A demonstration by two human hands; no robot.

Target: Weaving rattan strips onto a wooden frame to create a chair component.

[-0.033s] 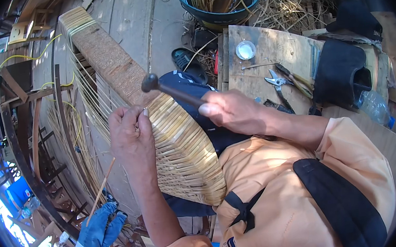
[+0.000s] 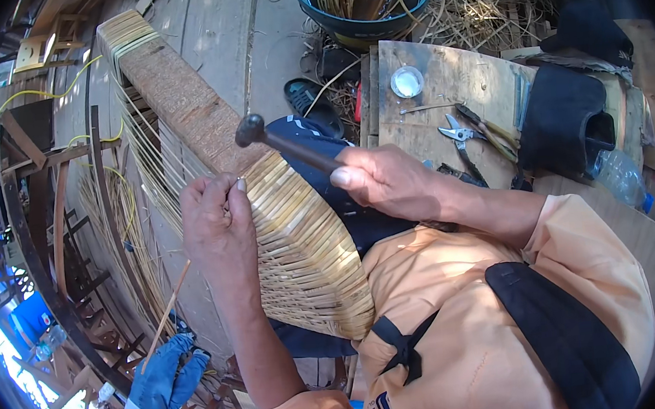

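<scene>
A long wooden frame lies slanting across my lap, its near part wrapped in woven rattan. My left hand rests on the frame's left edge, where the wrapping meets bare wood. Its thumb and fingers pinch something too small to make out. In my right hand, closed around the handle, is a dark hammer. The hammer's head is just above and right of the left fingertips, apart from them. Loose rattan strands run along the frame's left side.
A bucket of rattan strips stands at the top. On a board to the right lie pruning shears, other hand tools and a small white cup. A plastic bottle lies farther right. Another person is at lower left.
The hammer head has shifted very slightly upward, away from my left fingers. My left hand and the frame stay in place.
</scene>
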